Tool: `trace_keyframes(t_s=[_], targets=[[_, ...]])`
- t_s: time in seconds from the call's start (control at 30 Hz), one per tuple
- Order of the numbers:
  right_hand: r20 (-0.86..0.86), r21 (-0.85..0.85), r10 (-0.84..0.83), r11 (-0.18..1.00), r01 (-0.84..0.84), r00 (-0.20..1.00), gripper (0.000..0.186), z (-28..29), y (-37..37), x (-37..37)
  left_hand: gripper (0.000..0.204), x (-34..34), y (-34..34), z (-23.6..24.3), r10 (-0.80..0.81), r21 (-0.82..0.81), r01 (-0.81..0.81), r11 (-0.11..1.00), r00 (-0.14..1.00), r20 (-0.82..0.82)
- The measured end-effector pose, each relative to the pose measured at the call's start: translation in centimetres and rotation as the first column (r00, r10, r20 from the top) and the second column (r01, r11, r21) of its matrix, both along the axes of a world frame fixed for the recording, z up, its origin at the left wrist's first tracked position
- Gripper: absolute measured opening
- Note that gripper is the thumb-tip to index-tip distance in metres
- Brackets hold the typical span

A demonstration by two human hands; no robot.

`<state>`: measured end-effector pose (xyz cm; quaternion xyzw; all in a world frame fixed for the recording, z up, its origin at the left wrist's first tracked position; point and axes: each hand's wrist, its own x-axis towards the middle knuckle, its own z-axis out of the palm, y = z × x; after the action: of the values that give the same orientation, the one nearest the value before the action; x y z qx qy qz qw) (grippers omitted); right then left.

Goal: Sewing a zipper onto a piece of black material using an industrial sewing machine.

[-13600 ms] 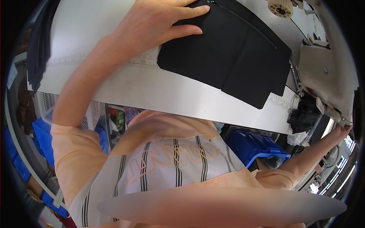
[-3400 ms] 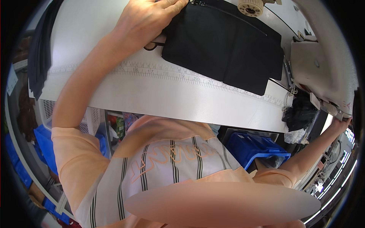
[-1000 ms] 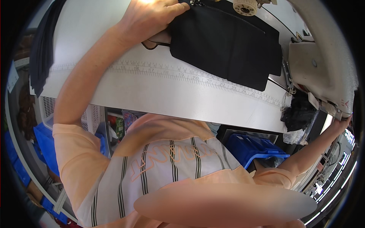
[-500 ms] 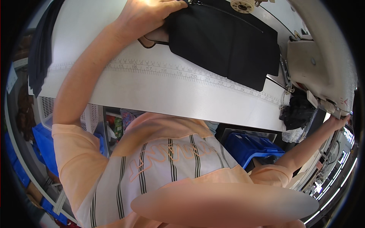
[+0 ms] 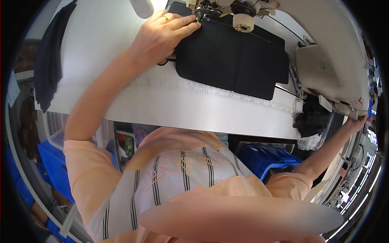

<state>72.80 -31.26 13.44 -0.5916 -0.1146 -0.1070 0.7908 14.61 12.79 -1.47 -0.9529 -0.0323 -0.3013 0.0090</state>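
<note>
A piece of black fabric [image 5: 227, 60] lies on the white sewing table under the machine's presser foot [image 5: 199, 17]. A thin, toothed-looking line, perhaps a zipper [image 5: 243, 31], runs along its far part. My left hand [image 5: 164, 36], with a ring on one finger, rests on the fabric's left edge. Its fingers are stretched toward the presser foot, the tips right beside it. At the far right, my right hand [image 5: 356, 123] reaches up to the end of the sewing machine [image 5: 344, 60]. The fingers of that hand are mostly hidden behind the machine's end.
A printed ruler [image 5: 190, 87] runs along the white table [image 5: 162, 105]. Dark fabric pieces [image 5: 50, 60] hang over its left edge. A black bundle [image 5: 312, 119] lies by the machine's base. Below stand a blue crate [image 5: 267, 156] and a white basket [image 5: 56, 123].
The view has shifted, so more of the machine's needle area shows. My left fingers now lie flatter and more spread beside the presser foot. My right hand stays at the machine's end.
</note>
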Motion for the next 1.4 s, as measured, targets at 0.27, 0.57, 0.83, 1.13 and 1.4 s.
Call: trace_keyframes(t_s=[0.27, 0.57, 0.83, 1.13, 1.4], targets=[[-0.155, -0.436, -0.032, 0.899, -0.04, 0.987, 0.049, 5.4, 0.6, 3.2, 0.06, 0.2, -0.8, 0.5, 0.052, -0.041, -0.053, 0.998, 0.999, -0.01], [0.091, -0.088, -0.017, 0.996, 0.026, 0.996, 0.05, -1.6, 3.3, -5.0, 0.055, 0.1, -0.7, 0.7, 0.064, -0.021, -0.066, 0.998, 0.994, -0.091], [0.11, -0.221, -0.071, 0.971, 0.094, 0.991, 0.059, -8.0, 2.4, -7.7, 0.051, 0.2, -1.2, 0.8, 0.128, 0.013, -0.128, 0.992, 0.983, -0.135], [0.634, -0.197, -0.329, 0.807, 0.557, 0.7, 0.046, -4.0, 6.3, -17.2, 0.057, -0.4, -1.9, 0.1, 0.129, 0.014, -0.128, 0.992, 0.981, -0.144], [0.522, -0.851, 0.72, 0.407, 0.331, 0.457, 0.033, -10.8, 15.5, -30.8, 0.057, -0.3, -2.1, 0.0, 0.148, -0.043, -0.155, 0.987, 0.979, -0.139]])
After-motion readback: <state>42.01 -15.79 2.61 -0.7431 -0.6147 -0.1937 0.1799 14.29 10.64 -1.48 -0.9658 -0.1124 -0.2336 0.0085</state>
